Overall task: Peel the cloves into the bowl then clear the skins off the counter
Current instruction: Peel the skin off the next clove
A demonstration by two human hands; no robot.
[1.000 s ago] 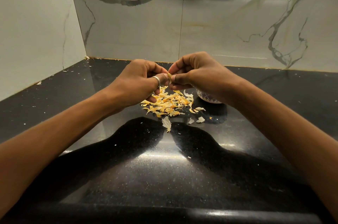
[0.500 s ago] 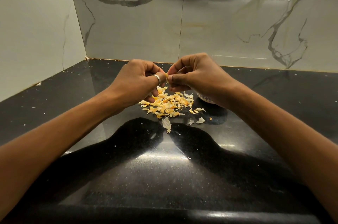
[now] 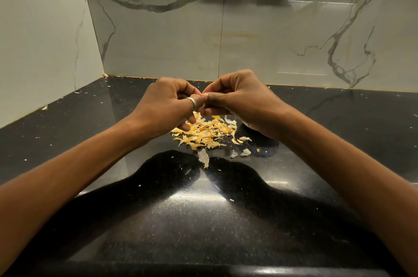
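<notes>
Dim, warm-tinted shot; your light comes from overhead. The glossy black counter bounces a soft glare patch mid-counter and a streak at the near edge. A big dark silhouette of you spreads across it. Faint glare bars show on the far wall, right side. The skins read sharp. The clove pinched between your left hand and right hand sits shaded, too small to resolve. Wide-angle bows the wall lines and stretches the frame edges.
</notes>
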